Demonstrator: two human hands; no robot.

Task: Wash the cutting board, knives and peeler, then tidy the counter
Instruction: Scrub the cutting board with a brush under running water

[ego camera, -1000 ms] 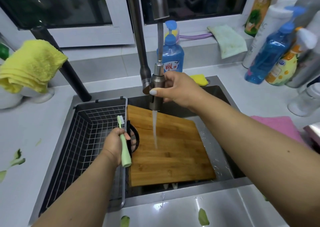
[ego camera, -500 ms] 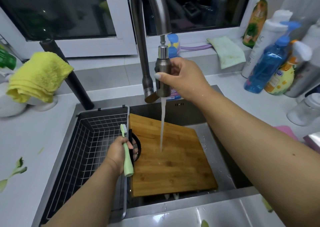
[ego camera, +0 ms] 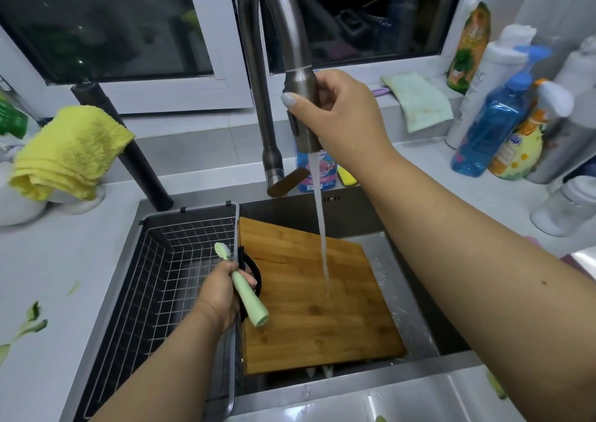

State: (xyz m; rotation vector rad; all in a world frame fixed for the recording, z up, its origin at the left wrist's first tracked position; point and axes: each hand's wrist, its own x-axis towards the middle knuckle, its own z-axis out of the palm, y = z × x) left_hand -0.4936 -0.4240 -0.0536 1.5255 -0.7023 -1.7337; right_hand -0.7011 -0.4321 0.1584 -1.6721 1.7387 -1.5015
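Right hand (ego camera: 335, 115) gripping the spray head (ego camera: 301, 112), now lifted back up against the faucet neck, stream falling onto the cutting board (ego camera: 309, 295) in the sink (ego camera: 409, 308) below, left hand (ego camera: 222, 295) clutching a green brush (ego camera: 240, 284) at the board's left edge.

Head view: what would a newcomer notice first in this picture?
First the stream of water falling from the faucet spray head, gripped by the right hand, onto the wooden cutting board lying in the sink. Next, the left hand at the board's left edge, holding a pale green brush.
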